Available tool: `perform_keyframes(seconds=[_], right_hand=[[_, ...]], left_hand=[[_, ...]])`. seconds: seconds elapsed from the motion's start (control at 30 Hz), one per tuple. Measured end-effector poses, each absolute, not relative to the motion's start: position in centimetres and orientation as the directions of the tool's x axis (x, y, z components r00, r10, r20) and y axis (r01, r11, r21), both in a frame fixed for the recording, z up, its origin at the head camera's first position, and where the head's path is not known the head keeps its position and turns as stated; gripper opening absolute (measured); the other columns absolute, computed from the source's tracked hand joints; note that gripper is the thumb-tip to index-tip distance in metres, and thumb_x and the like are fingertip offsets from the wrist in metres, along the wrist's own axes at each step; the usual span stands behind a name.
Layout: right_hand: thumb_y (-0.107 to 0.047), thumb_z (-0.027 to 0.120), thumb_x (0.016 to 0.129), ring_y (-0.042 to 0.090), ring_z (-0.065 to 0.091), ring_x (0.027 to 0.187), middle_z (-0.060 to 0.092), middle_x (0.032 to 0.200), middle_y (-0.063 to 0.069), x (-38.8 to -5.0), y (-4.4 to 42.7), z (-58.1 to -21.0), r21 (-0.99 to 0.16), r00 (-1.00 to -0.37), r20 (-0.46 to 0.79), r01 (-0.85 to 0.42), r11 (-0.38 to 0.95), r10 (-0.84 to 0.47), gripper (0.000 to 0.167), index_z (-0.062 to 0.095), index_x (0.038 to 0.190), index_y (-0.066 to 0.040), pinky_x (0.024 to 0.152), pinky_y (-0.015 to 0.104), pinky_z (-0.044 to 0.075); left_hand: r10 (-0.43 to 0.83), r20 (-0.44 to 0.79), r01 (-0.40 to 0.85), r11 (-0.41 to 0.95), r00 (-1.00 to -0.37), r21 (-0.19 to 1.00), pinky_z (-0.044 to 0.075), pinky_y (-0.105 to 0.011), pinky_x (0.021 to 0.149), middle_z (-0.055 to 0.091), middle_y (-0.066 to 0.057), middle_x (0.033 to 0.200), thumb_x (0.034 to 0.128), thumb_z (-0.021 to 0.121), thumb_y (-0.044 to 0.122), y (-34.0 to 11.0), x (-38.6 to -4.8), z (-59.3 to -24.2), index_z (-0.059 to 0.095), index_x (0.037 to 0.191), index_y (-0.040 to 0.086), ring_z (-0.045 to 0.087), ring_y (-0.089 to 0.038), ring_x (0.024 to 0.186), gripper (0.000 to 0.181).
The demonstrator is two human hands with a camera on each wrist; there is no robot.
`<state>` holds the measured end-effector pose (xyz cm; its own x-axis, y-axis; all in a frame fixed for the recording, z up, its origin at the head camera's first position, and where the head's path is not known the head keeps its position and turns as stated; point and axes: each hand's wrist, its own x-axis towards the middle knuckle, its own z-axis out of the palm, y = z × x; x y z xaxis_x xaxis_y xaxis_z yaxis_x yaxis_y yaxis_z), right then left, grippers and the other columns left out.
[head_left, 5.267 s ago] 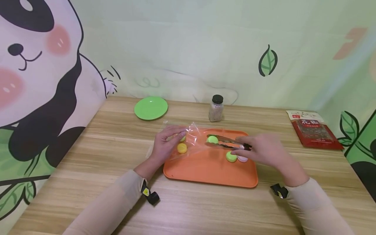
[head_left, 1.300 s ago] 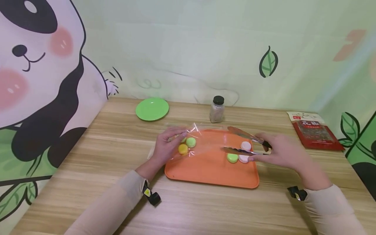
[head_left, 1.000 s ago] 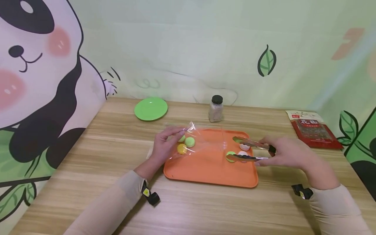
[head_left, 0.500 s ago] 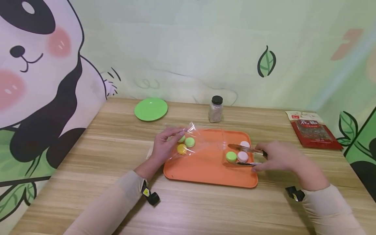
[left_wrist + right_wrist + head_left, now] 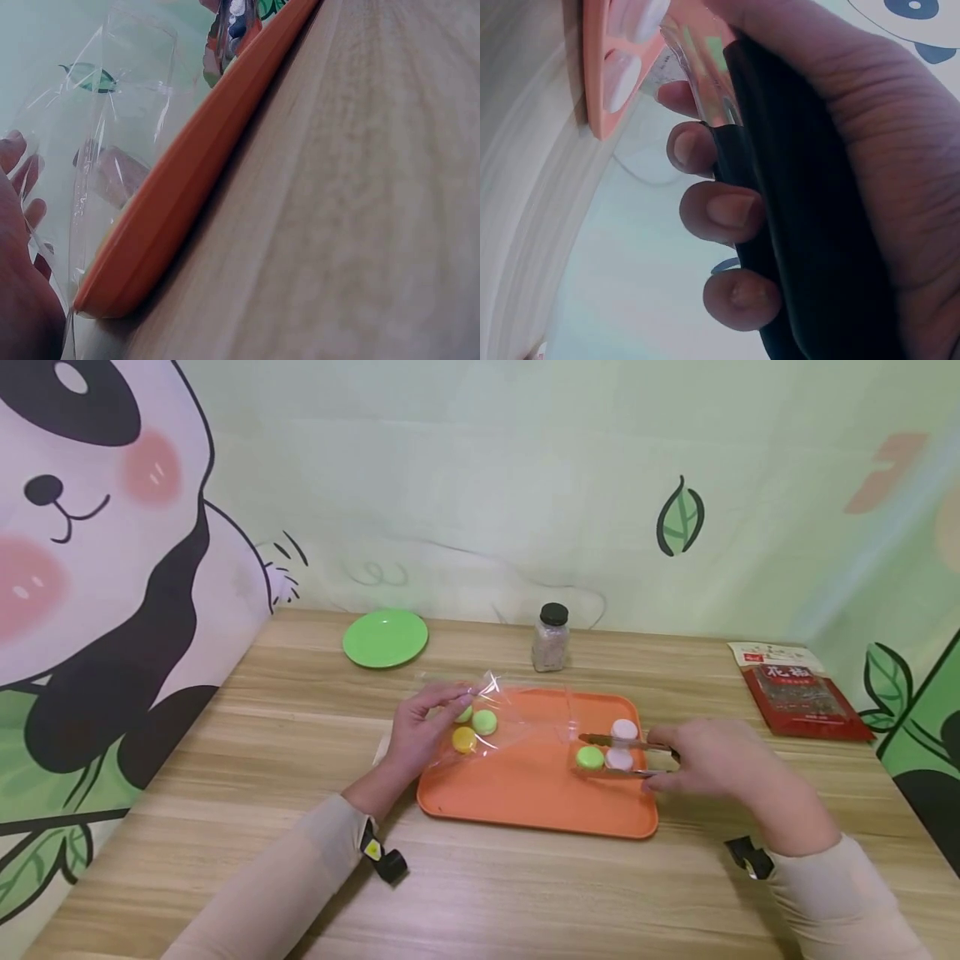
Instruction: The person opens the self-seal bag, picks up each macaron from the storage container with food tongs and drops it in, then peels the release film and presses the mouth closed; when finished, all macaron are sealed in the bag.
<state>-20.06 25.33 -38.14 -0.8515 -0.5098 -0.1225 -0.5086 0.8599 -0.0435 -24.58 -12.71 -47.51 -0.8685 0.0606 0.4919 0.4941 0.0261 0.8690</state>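
Observation:
My left hand (image 5: 416,733) pinches a clear plastic bag (image 5: 493,695) over the left part of an orange tray (image 5: 525,797). Inside the bag lie a yellow macaron (image 5: 464,740) and two green ones, one partly behind my fingers. My right hand (image 5: 712,760) grips metal tongs (image 5: 611,741) by their black handles (image 5: 802,210). The tongs' arms are spread on either side of a green macaron (image 5: 589,758) and a pale pink macaron (image 5: 619,760); whether they touch is unclear. Another pale pink macaron (image 5: 624,730) sits just beyond the upper arm.
Behind the tray stand a green plate (image 5: 386,638) and a black-lidded jar (image 5: 551,639). A red spice packet (image 5: 802,693) lies at the right rear of the wooden table (image 5: 487,893). A painted wall (image 5: 480,510) rises along the back.
A green macaron has gone from the tongs into the bag. The tongs first drew back right, then came down around the green and pink macarons. My left hand has stayed put.

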Motion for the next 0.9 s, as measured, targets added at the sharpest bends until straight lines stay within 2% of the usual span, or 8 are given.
perform_keyframes(seconds=[0.13, 0.23, 0.37, 0.47, 0.67, 0.9], right_hand=[[-0.055, 0.078, 0.081, 0.009, 0.045, 0.056, 0.05, 0.063, -0.01, -20.1, 24.9, -38.2, -0.015, -0.834, -0.084, -0.547, 0.837, -0.546, 0.044, 0.071, 0.105, -0.019, 0.045, 0.032, 0.034], [-0.055, 0.077, 0.082, 0.009, 0.047, 0.056, 0.053, 0.064, -0.01, -20.2, 24.9, -38.3, -0.006, -0.828, -0.07, -0.557, 0.83, -0.556, 0.041, 0.071, 0.103, -0.02, 0.045, 0.032, 0.035], [-0.056, 0.075, 0.083, 0.009, 0.052, 0.059, 0.061, 0.071, -0.009, -20.6, 25.1, -38.4, -0.009, -0.832, -0.077, -0.551, 0.835, -0.55, 0.042, 0.071, 0.102, -0.019, 0.047, 0.034, 0.04], [-0.057, 0.074, 0.084, 0.01, 0.052, 0.059, 0.059, 0.069, -0.009, -20.8, 25.3, -38.5, -0.01, -0.834, -0.089, -0.546, 0.838, -0.545, 0.043, 0.069, 0.1, -0.017, 0.047, 0.034, 0.039], [-0.059, 0.072, 0.085, 0.01, 0.047, 0.057, 0.052, 0.063, -0.009, -20.7, 25.4, -38.5, -0.035, -0.822, -0.087, -0.561, 0.827, -0.562, 0.041, 0.066, 0.093, -0.019, 0.048, 0.033, 0.037], [-0.058, 0.072, 0.086, 0.009, 0.049, 0.057, 0.053, 0.064, -0.011, -20.5, 25.8, -38.5, -0.082, -0.821, -0.057, -0.563, 0.822, -0.568, 0.04, 0.066, 0.095, -0.019, 0.048, 0.034, 0.039]], left_hand=[[0.057, 0.482, 0.484, 0.042, -0.875, 0.874, 0.048, -0.035, 0.103, 0.074, -0.012, 0.112, 0.0927, 0.071, 0.004, -12.8, -24.5, -47.5, 0.075, 0.108, 0.0, 0.064, -0.021, 0.114, 0.017], [0.048, 0.476, 0.478, 0.051, -0.878, 0.877, 0.049, -0.035, 0.101, 0.073, -0.014, 0.111, 0.0921, 0.071, 0.003, -12.9, -24.5, -47.4, 0.075, 0.108, -0.001, 0.065, -0.019, 0.109, 0.016], [0.047, 0.486, 0.488, 0.057, -0.873, 0.871, 0.05, -0.033, 0.098, 0.074, -0.012, 0.11, 0.092, 0.073, 0.006, -12.9, -24.7, -47.2, 0.076, 0.107, 0.001, 0.066, -0.017, 0.106, 0.016], [0.055, 0.498, 0.501, 0.066, -0.865, 0.863, 0.051, -0.032, 0.096, 0.074, -0.01, 0.111, 0.0926, 0.073, 0.008, -12.9, -24.6, -46.8, 0.076, 0.107, 0.002, 0.066, -0.019, 0.108, 0.016], [0.052, 0.454, 0.457, 0.066, -0.889, 0.887, 0.048, -0.035, 0.102, 0.072, -0.02, 0.108, 0.0929, 0.07, 0.001, -12.4, -22.8, -44.9, 0.074, 0.106, -0.006, 0.065, -0.019, 0.111, 0.015], [0.049, 0.466, 0.468, 0.071, -0.884, 0.881, 0.05, -0.034, 0.098, 0.073, -0.018, 0.106, 0.092, 0.071, 0.001, -12.4, -22.6, -45.0, 0.074, 0.104, -0.006, 0.065, -0.015, 0.103, 0.015]])
